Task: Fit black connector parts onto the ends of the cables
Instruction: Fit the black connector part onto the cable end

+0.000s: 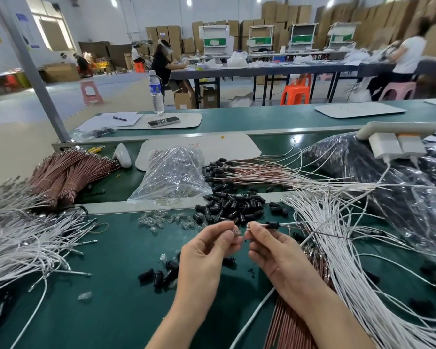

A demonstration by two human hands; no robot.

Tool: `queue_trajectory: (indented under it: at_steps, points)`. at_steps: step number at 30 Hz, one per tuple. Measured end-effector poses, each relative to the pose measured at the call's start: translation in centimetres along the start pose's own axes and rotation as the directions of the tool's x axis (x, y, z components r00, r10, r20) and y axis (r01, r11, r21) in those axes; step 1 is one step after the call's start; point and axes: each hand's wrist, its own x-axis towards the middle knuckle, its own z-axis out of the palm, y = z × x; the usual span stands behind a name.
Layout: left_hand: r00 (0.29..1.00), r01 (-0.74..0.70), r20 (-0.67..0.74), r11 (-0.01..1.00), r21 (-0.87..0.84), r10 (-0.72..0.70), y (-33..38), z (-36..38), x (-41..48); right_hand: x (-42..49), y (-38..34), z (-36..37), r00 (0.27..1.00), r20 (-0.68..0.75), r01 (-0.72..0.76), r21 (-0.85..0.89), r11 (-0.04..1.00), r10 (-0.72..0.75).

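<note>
My right hand [269, 248] pinches the metal end of a white cable [312, 224], and a black connector part [272, 225] sits threaded on that cable just behind my fingertips. My left hand [207, 250] pinches a small clear plastic piece [236, 232] a little left of the cable end; the two do not touch. A pile of loose black connector parts [232, 207] lies just beyond both hands, and several more [161, 273] lie left of my left wrist.
White cables [350, 248] fan out on the right, more white cables [23, 235] and brown bundles [66, 172] on the left. Finished cables with black ends [219, 172] lie behind the pile, beside a clear bag [171, 172]. Clear pieces [156, 220] are scattered on the green mat [111, 298].
</note>
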Motion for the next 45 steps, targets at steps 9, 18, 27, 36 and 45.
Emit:
queue_trajectory:
  at_steps: [9, 18, 27, 36, 45]
  points:
    - [0.999, -0.039, 0.027, 0.998, 0.039, 0.038, -0.36, 0.15, -0.37, 0.24, 0.21, 0.10, 1.000, 0.004, -0.023, -0.020, 1.000, 0.023]
    - [0.998, -0.068, 0.016, 0.995, 0.068, 0.068, -0.18, 0.32, -0.52, 0.06, -0.03, 0.29, 1.000, 0.005, -0.026, -0.018, 1.000, 0.026]
    - [0.996, -0.090, -0.007, 0.992, 0.091, 0.091, -0.05, 0.52, -0.77, 0.09, 0.09, 0.15, 1.000, 0.019, -0.020, -0.025, 0.999, 0.020]
    - [0.995, -0.096, -0.004, 0.992, 0.086, 0.096, -0.14, 0.48, -0.81, 0.00, 0.23, 0.25, 0.999, 0.029, 0.017, -0.047, 0.999, -0.016]
    - [0.994, -0.110, 0.009, 0.983, 0.146, 0.110, -0.45, 0.02, -0.84, 0.10, 0.73, 0.03, 0.996, 0.011, 0.086, -0.135, 0.987, -0.085]
